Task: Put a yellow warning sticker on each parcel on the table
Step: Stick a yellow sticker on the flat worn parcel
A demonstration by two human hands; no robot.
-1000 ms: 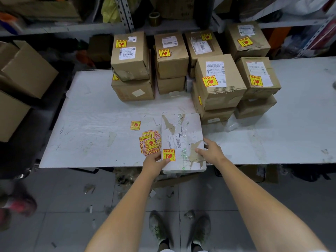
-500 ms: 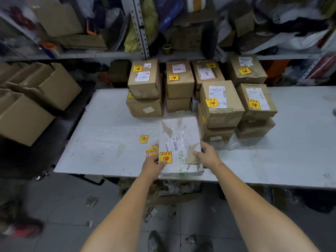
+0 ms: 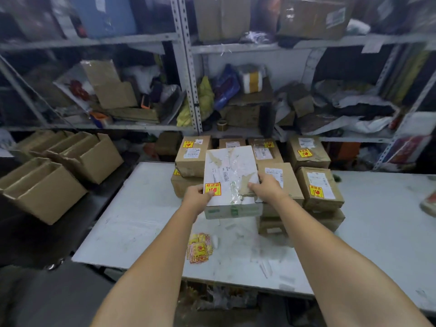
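Head view – where's the white parcel point(image 3: 231, 171)?
– Held above the table point(image 3: 141, 220), left hand point(image 3: 197, 197) and right hand point(image 3: 266, 188) gripping its near corners, yellow sticker point(image 3: 213, 188) facing up. I'd keep it level and seat it squarely on the brown stack point(image 3: 318, 185).
– Obstacles?
– That stack crowds close, and loose stickers point(image 3: 199, 249) lie below

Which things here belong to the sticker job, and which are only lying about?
Job: white parcel, gripped by left hand and right hand; its yellow sticker; loose sticker pile; stacked brown parcels.
Lying about: open cartons; tape roll; shelf clutter.
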